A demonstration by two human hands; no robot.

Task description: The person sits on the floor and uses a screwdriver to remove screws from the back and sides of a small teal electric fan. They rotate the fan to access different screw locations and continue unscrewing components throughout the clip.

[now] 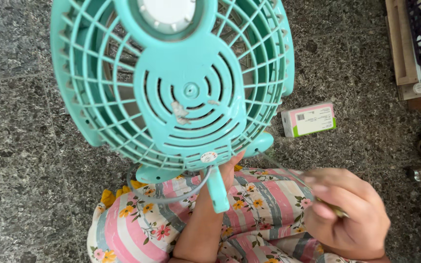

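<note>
The left hand (227,170) grips the fan (171,83) from beneath, propping it above the lap with its back facing up; the right hand (344,214) pinches a thin tool (288,173) angled toward the fan's base.

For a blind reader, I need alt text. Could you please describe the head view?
A teal fan, its rear grille facing the camera, is held from below by the left hand. The right hand pinches a thin tool aimed at it. A small box lies on the stone floor.

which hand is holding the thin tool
The right hand, closed around a thin tool; the left hand is behind the teal fan.
</note>
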